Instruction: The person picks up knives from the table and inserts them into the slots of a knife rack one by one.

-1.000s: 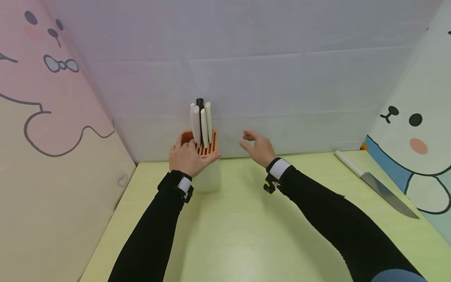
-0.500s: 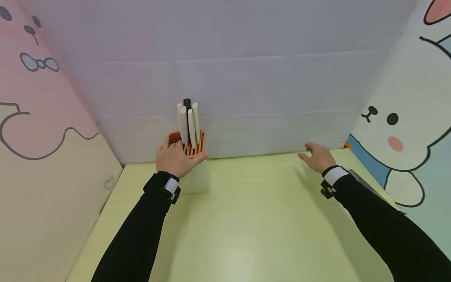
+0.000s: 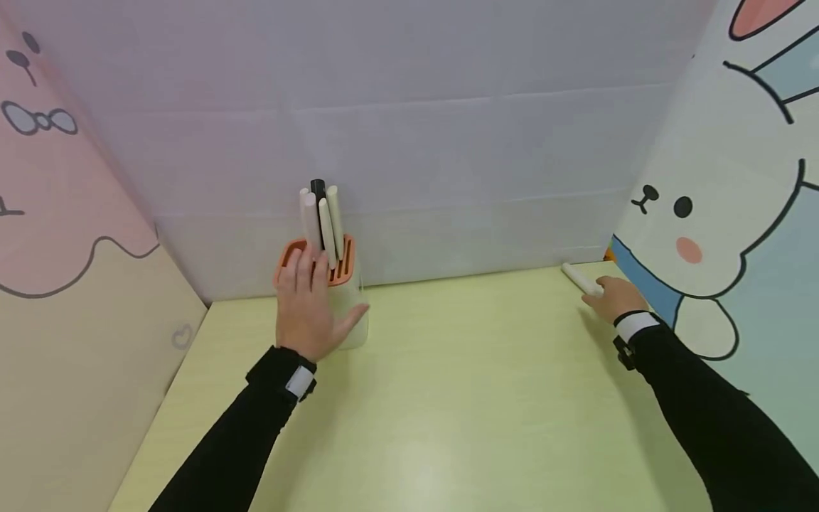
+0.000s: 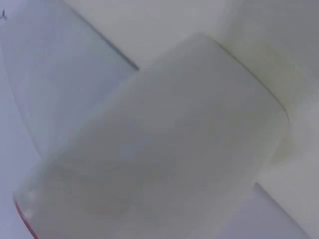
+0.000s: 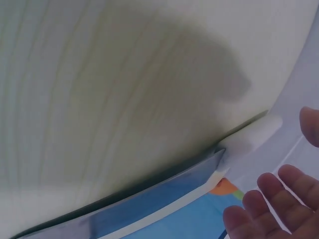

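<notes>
In the head view a knife block (image 3: 353, 313) with a pale body and an orange slotted top (image 3: 345, 267) holds several white-handled knives (image 3: 327, 231) and one black handle (image 3: 318, 188). Against its front lies my left hand (image 3: 307, 306), fingers straight, fingertips over the top's near rim, thumb out to the side. The left wrist view shows the block's pale wall (image 4: 174, 124) close up. At right, my right hand (image 3: 614, 299) is over a kitchen knife's white handle (image 3: 579, 277). In the right wrist view its fingers (image 5: 276, 199) are spread beside that handle, with the blade (image 5: 159, 199) in sight.
The yellow-green tabletop (image 3: 448, 398) meets a pale cloth backdrop (image 3: 448, 235) just behind the block. Side panels with cartoon drawings flank it, a bear on the left panel (image 3: 77, 178) and a rabbit on the right panel (image 3: 723, 235).
My right hand has moved right from near the block to the knife lying at the table's right edge. My left hand's fingers have straightened from around the block's top. The head view has turned right.
</notes>
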A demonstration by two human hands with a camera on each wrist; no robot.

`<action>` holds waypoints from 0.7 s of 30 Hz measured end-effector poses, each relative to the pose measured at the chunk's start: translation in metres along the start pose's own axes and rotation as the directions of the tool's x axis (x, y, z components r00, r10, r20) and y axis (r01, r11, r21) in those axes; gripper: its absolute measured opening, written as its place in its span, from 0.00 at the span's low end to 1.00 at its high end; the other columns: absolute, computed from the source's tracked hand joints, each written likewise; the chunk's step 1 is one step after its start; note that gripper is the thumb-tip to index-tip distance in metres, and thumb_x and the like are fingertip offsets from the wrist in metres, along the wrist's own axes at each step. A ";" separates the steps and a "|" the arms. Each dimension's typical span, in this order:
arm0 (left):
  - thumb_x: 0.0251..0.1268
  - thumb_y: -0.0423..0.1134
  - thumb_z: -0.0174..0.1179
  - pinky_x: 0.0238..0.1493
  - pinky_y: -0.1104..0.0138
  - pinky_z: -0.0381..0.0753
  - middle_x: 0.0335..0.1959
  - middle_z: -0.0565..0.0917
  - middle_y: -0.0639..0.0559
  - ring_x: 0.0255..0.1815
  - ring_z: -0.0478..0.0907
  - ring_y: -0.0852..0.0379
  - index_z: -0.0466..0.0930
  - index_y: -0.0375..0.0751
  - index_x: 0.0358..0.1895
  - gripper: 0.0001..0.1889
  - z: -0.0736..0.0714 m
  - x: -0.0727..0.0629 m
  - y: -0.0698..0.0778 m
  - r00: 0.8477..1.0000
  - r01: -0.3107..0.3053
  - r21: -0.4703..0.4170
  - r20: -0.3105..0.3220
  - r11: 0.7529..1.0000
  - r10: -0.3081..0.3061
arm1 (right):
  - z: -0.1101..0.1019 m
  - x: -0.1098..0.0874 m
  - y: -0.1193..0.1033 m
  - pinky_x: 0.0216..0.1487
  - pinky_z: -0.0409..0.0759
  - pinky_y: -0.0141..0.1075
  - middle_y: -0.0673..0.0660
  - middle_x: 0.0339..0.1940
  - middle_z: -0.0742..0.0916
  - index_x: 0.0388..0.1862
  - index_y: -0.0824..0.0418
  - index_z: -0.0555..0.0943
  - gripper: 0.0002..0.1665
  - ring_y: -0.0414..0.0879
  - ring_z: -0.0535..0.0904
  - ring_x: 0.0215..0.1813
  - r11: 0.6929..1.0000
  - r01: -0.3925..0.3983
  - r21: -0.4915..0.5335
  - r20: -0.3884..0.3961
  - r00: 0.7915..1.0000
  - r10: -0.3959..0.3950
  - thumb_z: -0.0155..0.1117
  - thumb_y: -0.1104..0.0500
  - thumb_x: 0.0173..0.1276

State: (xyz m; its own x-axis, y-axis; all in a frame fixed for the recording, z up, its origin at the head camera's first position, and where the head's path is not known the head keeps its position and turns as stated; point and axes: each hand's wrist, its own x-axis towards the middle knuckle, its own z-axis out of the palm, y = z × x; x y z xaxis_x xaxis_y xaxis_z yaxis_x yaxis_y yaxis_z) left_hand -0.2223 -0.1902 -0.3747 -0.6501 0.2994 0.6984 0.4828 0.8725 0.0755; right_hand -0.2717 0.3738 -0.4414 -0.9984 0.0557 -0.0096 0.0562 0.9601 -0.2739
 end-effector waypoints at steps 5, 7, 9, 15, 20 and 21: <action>0.64 0.68 0.59 0.71 0.48 0.68 0.67 0.73 0.33 0.69 0.69 0.36 0.70 0.30 0.68 0.45 0.011 -0.032 0.051 0.959 -0.266 -0.079 0.081 0.961 0.273 | 0.008 0.004 0.011 0.57 0.73 0.67 0.83 0.59 0.76 0.65 0.82 0.69 0.38 0.79 0.73 0.57 1.000 -0.007 -0.027 -0.034 0.999 0.006 0.64 0.53 0.71; 0.62 0.68 0.62 0.70 0.51 0.71 0.66 0.76 0.36 0.68 0.72 0.40 0.72 0.34 0.68 0.44 0.016 -0.042 0.068 0.933 -0.276 -0.129 0.204 0.952 0.298 | 0.008 0.005 0.011 0.56 0.74 0.67 0.83 0.58 0.77 0.65 0.82 0.70 0.37 0.79 0.74 0.56 0.999 -0.009 -0.045 -0.044 0.999 0.007 0.65 0.54 0.70; 0.58 0.68 0.66 0.68 0.54 0.74 0.66 0.77 0.40 0.68 0.73 0.43 0.74 0.37 0.69 0.44 0.022 -0.051 0.079 0.895 -0.258 -0.172 0.329 0.951 0.302 | 0.008 0.007 0.010 0.56 0.75 0.66 0.82 0.57 0.78 0.64 0.82 0.70 0.36 0.78 0.76 0.55 0.998 -0.010 -0.070 -0.052 0.999 0.006 0.65 0.55 0.69; 0.59 0.72 0.62 0.64 0.54 0.77 0.68 0.76 0.42 0.67 0.74 0.46 0.73 0.43 0.71 0.45 0.038 -0.070 0.091 0.759 -0.145 -0.260 0.590 0.955 0.276 | 0.015 0.013 0.009 0.54 0.77 0.63 0.81 0.53 0.81 0.63 0.81 0.72 0.34 0.77 0.78 0.51 0.989 -0.002 -0.148 -0.059 0.998 -0.007 0.66 0.56 0.69; 0.56 0.73 0.63 0.67 0.53 0.75 0.71 0.73 0.42 0.70 0.71 0.45 0.74 0.46 0.71 0.45 0.048 -0.081 0.096 0.674 -0.110 -0.236 0.696 0.966 0.247 | 0.020 0.014 0.013 0.48 0.80 0.63 0.80 0.49 0.83 0.60 0.78 0.74 0.29 0.77 0.79 0.47 0.985 -0.010 -0.174 -0.030 1.000 0.004 0.65 0.57 0.70; 0.56 0.73 0.63 0.67 0.53 0.74 0.71 0.73 0.42 0.70 0.71 0.44 0.74 0.47 0.71 0.45 0.050 -0.083 0.097 0.658 -0.116 -0.230 0.711 0.966 0.248 | 0.021 0.013 0.015 0.46 0.81 0.62 0.79 0.48 0.83 0.58 0.78 0.75 0.27 0.76 0.80 0.46 0.985 -0.009 -0.174 -0.025 1.000 0.005 0.64 0.58 0.70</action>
State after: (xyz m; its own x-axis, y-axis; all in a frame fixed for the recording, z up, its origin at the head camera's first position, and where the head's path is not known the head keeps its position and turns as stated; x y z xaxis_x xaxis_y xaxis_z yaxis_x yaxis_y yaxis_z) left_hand -0.1513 -0.1111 -0.4608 -0.7250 0.6882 -0.0274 0.6770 0.7193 0.1558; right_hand -0.2844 0.3833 -0.4657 -0.9977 0.0670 0.0130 0.0653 0.9927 -0.1018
